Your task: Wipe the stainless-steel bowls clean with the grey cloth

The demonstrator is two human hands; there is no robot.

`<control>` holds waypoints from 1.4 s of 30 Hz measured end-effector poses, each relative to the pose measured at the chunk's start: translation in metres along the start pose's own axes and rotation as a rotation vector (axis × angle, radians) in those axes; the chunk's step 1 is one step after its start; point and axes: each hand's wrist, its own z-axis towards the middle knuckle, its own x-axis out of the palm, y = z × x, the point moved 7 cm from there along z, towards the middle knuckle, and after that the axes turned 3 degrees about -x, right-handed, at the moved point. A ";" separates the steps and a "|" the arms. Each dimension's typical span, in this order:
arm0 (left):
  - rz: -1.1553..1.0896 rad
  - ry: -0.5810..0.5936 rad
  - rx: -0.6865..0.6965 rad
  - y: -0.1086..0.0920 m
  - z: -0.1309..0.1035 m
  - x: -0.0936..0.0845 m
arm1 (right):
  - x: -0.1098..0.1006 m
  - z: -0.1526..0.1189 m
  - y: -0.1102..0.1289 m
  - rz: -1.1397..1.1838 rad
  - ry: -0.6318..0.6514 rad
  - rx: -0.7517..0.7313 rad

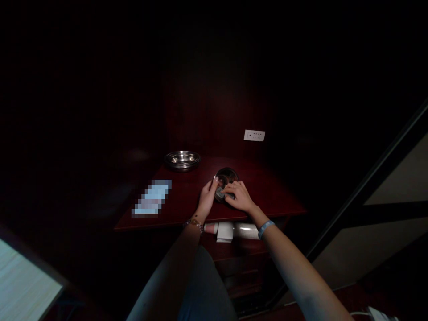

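A round, shiny metal bowl (228, 171) is tilted toward me over the dark red shelf (264, 187). My left hand (206, 196) grips its left side, with the thumb over the rim. My right hand (239, 195) reaches into the bowl from the right, its bent fingers closed on a greyish cloth (219, 193) pressed against the inner wall. Dim light and the fingers hide most of the cloth. Farther back on the left, a stack of shiny steel plates (182, 159) rests on the same shelf.
A blurred-out pale rectangle (152, 198) lies at the shelf's left front. On a lower shelf below my hands are a white box (225, 232), a pink-ended item (211, 228) and a clear cylinder (246, 230). A white socket plate (254, 135) is on the back wall.
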 end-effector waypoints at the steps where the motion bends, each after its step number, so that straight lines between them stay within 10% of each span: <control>1: -0.007 -0.014 0.002 -0.001 0.000 -0.001 | -0.001 0.000 0.002 0.016 0.006 -0.017; 11: -0.013 -0.157 0.081 -0.015 -0.006 -0.010 | -0.002 0.002 0.009 0.029 0.006 -0.088; 25: -0.023 -0.142 0.027 -0.007 -0.005 -0.007 | -0.014 -0.003 -0.007 -0.269 -0.202 0.271; 42: -0.200 -0.267 0.057 -0.010 -0.003 -0.020 | 0.001 0.003 0.000 -0.244 0.011 0.119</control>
